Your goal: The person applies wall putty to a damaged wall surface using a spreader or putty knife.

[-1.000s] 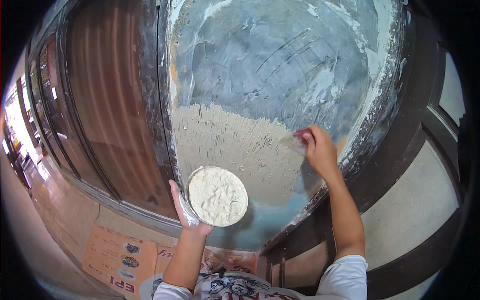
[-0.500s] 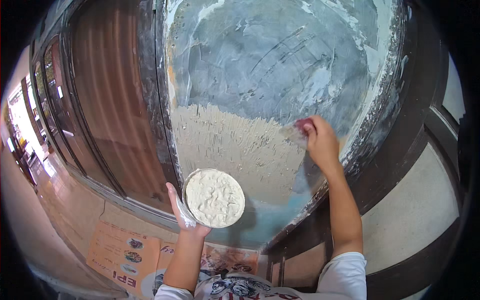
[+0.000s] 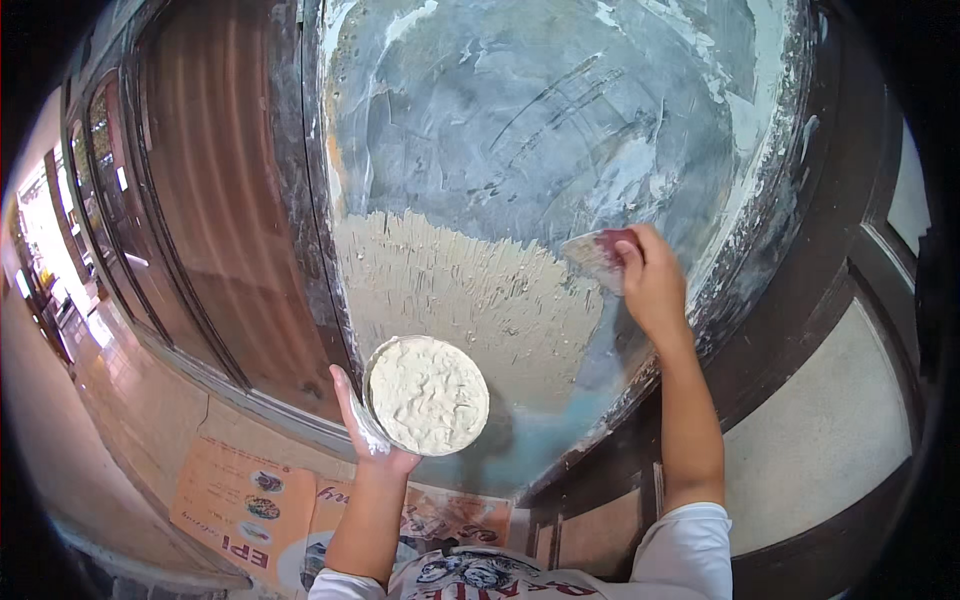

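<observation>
My left hand (image 3: 372,430), smeared white, holds a round container (image 3: 428,395) filled with pale, lumpy paste. My right hand (image 3: 652,285) grips a putty knife (image 3: 598,256) by its red end; its blade lies at or close to the wall, beside the ragged top edge of a beige skim coat (image 3: 460,290). Above that coat the wall panel (image 3: 520,110) is mottled blue-grey with white smears; below it a bluish strip shows.
A brown glazed frame (image 3: 205,200) stands at left. Dark trim with pale panels (image 3: 815,425) runs at right. Orange printed sheets (image 3: 230,510) lie on the floor below. A bright opening (image 3: 55,240) shows far left.
My right hand with the putty knife has moved upward and slightly right. My left hand and the container sit a little further left in view.
</observation>
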A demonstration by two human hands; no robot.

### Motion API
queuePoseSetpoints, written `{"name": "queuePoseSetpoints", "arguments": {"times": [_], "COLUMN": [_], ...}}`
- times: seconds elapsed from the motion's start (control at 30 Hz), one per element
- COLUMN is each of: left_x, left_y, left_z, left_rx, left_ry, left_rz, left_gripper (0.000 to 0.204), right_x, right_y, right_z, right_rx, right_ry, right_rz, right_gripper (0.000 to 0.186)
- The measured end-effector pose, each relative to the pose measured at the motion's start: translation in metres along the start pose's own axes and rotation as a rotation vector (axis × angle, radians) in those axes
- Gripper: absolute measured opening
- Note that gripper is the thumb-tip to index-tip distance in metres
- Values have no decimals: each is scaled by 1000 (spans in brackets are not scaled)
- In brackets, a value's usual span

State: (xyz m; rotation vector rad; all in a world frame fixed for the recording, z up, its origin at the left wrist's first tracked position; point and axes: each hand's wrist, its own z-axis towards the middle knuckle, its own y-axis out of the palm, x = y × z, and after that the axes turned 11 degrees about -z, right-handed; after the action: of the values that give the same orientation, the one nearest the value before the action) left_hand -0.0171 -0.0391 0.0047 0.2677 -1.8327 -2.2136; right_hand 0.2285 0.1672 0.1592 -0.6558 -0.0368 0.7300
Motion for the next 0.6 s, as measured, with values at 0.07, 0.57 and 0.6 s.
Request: {"name": "queuePoseSetpoints", "arguments": {"times": [0.07,0.57,0.6], "left_x": [-1,-30,-32], "left_y": [-1,-3,-4], "left_z": [1,1,-1], "left_rx": [-20,37,39], "left_ry": [-4,-12,-2], "left_rz": [-2,-152,-142], "left_gripper": [92,104,104], "right_x": [4,20,23], "right_y": [-10,53,52], "right_z": [-3,-125,-126], "right_rx": [18,-865,-856], "right_ry": [1,563,588], "right_rz": [13,1261,1260], "right_gripper": [20,28,28]}}
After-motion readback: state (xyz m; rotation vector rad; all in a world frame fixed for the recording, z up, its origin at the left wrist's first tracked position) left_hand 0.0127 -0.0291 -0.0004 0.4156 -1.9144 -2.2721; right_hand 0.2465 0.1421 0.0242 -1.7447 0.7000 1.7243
